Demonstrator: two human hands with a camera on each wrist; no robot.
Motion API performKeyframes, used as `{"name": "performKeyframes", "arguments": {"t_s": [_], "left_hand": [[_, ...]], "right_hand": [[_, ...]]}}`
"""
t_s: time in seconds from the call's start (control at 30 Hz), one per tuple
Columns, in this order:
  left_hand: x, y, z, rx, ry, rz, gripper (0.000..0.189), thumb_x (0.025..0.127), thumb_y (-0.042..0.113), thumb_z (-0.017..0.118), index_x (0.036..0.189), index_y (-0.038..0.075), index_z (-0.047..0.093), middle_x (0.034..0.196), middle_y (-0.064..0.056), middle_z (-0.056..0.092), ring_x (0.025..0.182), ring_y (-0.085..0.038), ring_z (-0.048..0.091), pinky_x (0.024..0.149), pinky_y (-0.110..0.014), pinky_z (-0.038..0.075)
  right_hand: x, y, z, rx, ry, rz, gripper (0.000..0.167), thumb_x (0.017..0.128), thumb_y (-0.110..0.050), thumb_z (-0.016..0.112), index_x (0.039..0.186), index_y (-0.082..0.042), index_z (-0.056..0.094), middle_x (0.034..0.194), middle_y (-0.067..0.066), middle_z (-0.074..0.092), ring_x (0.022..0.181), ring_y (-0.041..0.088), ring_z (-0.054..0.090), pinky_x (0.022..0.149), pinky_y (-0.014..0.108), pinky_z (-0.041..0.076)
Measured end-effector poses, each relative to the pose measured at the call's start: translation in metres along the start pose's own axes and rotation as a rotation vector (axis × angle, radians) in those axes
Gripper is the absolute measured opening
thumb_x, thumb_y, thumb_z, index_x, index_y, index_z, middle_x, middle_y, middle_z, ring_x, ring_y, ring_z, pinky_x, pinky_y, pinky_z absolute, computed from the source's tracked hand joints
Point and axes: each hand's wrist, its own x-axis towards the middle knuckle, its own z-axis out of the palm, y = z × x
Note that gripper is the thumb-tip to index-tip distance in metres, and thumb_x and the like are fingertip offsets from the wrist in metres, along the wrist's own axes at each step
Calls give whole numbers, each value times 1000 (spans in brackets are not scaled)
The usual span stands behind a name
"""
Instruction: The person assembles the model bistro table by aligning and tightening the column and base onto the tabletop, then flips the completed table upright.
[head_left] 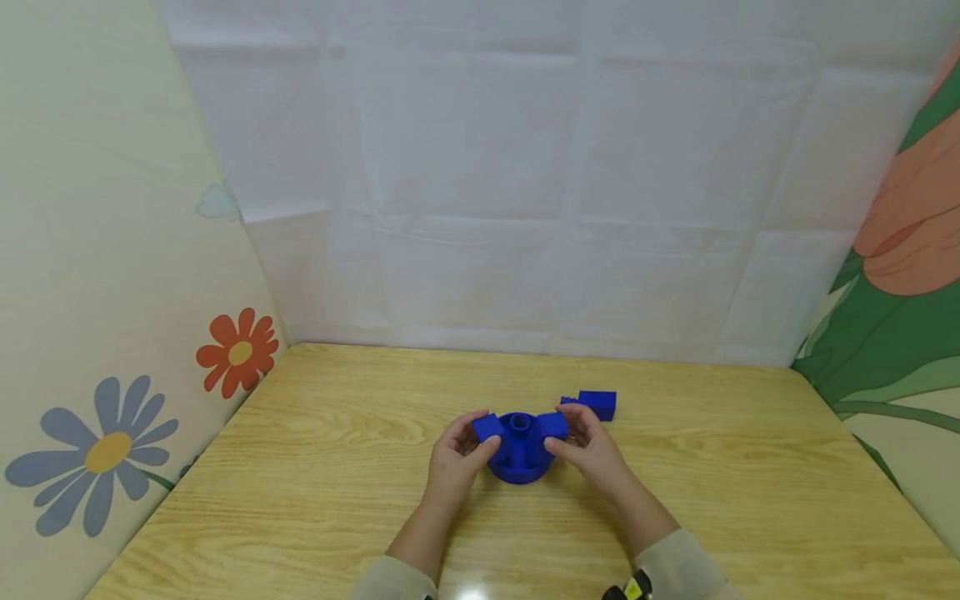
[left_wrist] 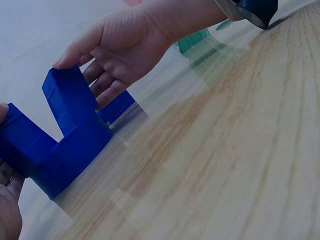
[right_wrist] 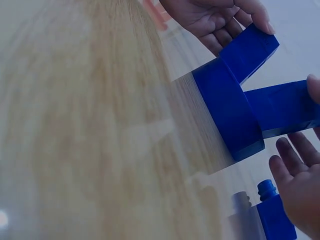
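Observation:
A round blue base (head_left: 519, 475) with a short tube (head_left: 520, 423) at its centre stands on the table. Two blue rectangular blocks rise from it, leaning outward to either side. My left hand (head_left: 452, 461) pinches the left block (head_left: 487, 427) near its top, thumb in front and fingers behind. The right block (head_left: 553, 426) is pinched the same way by my right hand (head_left: 597, 454). In the left wrist view, the right thumb presses the top of that block (left_wrist: 70, 97). The lower ends of both blocks are hidden inside the base.
Behind my right hand another blue block (head_left: 598, 405) lies on the wooden table (head_left: 315, 467); the right wrist view shows a ridged knob (right_wrist: 266, 188) on its end. A white cloth (head_left: 480, 183) hangs behind the table, with flower-patterned walls at both sides.

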Motion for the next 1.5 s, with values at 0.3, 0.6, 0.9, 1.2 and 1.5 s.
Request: {"name": "performKeyframes", "arguments": {"t_s": [0.3, 0.6, 0.9, 1.2, 1.5], "left_hand": [[0, 0, 0, -5, -3, -14, 45, 85, -3, 69, 127, -7, 57, 127, -26, 61, 100, -1, 63, 88, -15, 50], [0, 0, 0, -6, 2, -1, 43, 85, -5, 69, 126, -7, 58, 127, -28, 61, 99, 0, 63, 88, -15, 50], [0, 0, 1, -15, 3, -16, 44, 84, -5, 69, 127, -7, 57, 127, -27, 61, 101, -1, 63, 89, -16, 50], [-1, 1, 0, -7, 6, -25, 43, 85, -3, 69, 127, -5, 59, 128, -25, 61, 102, -1, 63, 90, -15, 50], [0, 3, 1, 1, 9, -26, 45, 85, -2, 70, 128, -7, 56, 128, -25, 61, 103, -1, 62, 91, -15, 50]], "right_hand": [[-8, 0, -4, 60, 7, -1, 43, 94, -7, 62, 134, 1, 48, 126, 18, 60, 114, 24, 57, 94, 29, 50], [-13, 1, -1, 68, 16, -20, 40, 91, -3, 66, 128, 2, 53, 114, 10, 63, 100, 11, 57, 83, 21, 51], [-12, 3, -4, -15, -46, -63, 45, 93, -11, 65, 136, -1, 54, 127, 21, 61, 104, 11, 58, 85, 20, 51], [-17, 0, 13, 21, 115, -53, 48, 88, -7, 71, 133, -1, 58, 121, 18, 66, 104, 16, 62, 86, 21, 53], [-18, 1, 30, -9, 298, -16, 50, 85, -18, 77, 130, -5, 62, 121, 15, 68, 104, 19, 65, 82, 18, 53]]}}
